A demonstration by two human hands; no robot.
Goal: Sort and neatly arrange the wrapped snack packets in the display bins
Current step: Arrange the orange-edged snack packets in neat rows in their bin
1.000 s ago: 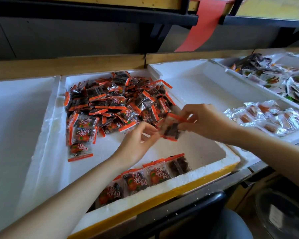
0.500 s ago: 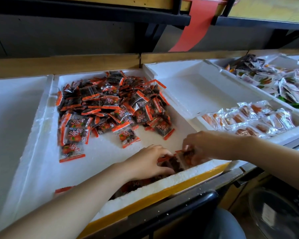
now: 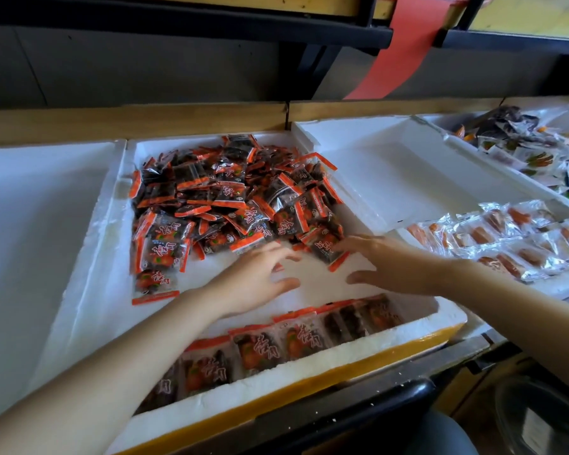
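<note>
A white foam bin (image 3: pixel 89 257) holds a loose heap of orange-edged snack packets (image 3: pixel 224 195) at its back. A neat row of the same packets (image 3: pixel 293 339) stands along the bin's front wall. My left hand (image 3: pixel 257 277) hovers over the bare middle of the bin, fingers spread and empty. My right hand (image 3: pixel 388 264) reaches toward the heap, its fingertips at one packet (image 3: pixel 326 247) on the heap's front right corner; it does not grip it.
An empty foam bin (image 3: pixel 408 169) sits to the right, another (image 3: pixel 30 224) to the left. Clear-wrapped orange snacks (image 3: pixel 506 238) lie front right, mixed packets (image 3: pixel 523 146) behind them. A dark shelf and red strip (image 3: pixel 398 50) hang above.
Both hands have left the front row, where they set a packet down, and moved back toward the heap. They now hold nothing.
</note>
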